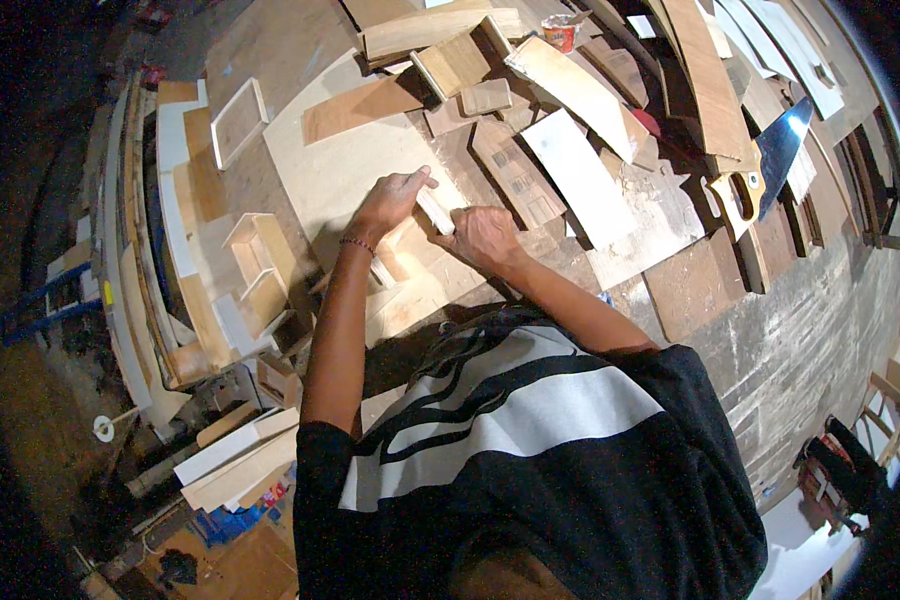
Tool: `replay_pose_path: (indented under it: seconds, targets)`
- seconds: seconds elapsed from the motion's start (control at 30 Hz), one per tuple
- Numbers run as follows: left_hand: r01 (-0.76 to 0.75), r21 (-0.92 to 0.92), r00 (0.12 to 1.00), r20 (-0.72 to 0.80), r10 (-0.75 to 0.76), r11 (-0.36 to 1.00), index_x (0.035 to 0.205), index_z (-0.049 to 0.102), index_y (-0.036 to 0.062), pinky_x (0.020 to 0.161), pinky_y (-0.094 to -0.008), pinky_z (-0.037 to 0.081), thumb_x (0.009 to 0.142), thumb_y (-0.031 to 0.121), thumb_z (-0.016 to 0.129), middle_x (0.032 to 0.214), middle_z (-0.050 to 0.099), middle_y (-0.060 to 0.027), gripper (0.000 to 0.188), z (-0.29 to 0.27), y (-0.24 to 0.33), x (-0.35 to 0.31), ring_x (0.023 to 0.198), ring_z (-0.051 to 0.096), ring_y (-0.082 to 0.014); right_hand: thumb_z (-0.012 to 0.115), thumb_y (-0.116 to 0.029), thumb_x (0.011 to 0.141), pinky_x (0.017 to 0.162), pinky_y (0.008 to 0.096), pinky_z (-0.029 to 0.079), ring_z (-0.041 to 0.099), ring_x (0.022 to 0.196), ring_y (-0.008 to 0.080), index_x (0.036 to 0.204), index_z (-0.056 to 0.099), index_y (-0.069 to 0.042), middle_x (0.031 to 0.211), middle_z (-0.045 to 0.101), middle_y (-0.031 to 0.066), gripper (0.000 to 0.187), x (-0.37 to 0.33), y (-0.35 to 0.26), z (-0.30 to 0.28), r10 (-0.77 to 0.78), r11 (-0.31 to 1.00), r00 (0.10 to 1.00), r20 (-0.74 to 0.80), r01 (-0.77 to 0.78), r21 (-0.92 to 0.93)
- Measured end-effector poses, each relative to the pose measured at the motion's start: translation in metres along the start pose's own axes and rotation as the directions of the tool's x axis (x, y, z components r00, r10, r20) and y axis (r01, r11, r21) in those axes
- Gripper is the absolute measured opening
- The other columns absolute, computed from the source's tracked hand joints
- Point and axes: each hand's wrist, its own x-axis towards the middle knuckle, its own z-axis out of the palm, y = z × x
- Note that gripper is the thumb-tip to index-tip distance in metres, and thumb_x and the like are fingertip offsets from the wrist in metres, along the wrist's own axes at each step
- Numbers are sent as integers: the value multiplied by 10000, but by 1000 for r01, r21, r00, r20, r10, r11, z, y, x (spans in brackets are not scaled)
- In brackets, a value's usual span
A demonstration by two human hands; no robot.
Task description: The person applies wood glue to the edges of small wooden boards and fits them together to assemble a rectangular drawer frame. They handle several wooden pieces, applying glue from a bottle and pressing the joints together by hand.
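A narrow pale piece of wood [434, 212] is held between my two hands over the workbench. My left hand [390, 208], with a dark beaded bracelet at its wrist, is closed at the far end of the piece, thumb stretched along the top. The fingers of my right hand [484, 238] are curled at its near end. Partly hidden beneath my hands, a light wooden part [398, 262] rests on a large pale plywood sheet [345, 170]. I cannot make out whether the narrow piece is joined to that part.
A handsaw [740, 205] lies at the right among boards. Beyond my hands are a shallow wooden tray [458, 65], a white board [582, 178] and a red-and-white tub [560, 36]. On the left stand a small open wooden box [254, 250] and a thin rectangular frame [240, 124].
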Motion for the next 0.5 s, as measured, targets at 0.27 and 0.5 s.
replay_pose_path:
  seconds: [0.27, 0.5]
  targets:
    - [-66, -6, 996, 54, 66, 998, 960, 625, 53, 804, -356, 409, 891, 362, 329, 897, 602, -214, 433, 2, -11, 6, 857, 564, -348, 617, -524, 673, 463, 339, 456, 588, 518, 221, 693, 608, -69, 568, 581, 110, 455, 2, -4, -6, 65, 997, 993, 103, -59, -58]
    - [-185, 145, 983, 50, 179, 972, 969, 622, 57, 833, -302, 390, 917, 348, 319, 910, 610, -150, 424, 3, -21, 8, 836, 554, -225, 581, -503, 701, 503, 328, 469, 608, 556, 186, 629, 625, -101, 603, 612, 94, 411, 2, -6, -6, 71, 995, 991, 114, -61, -85]
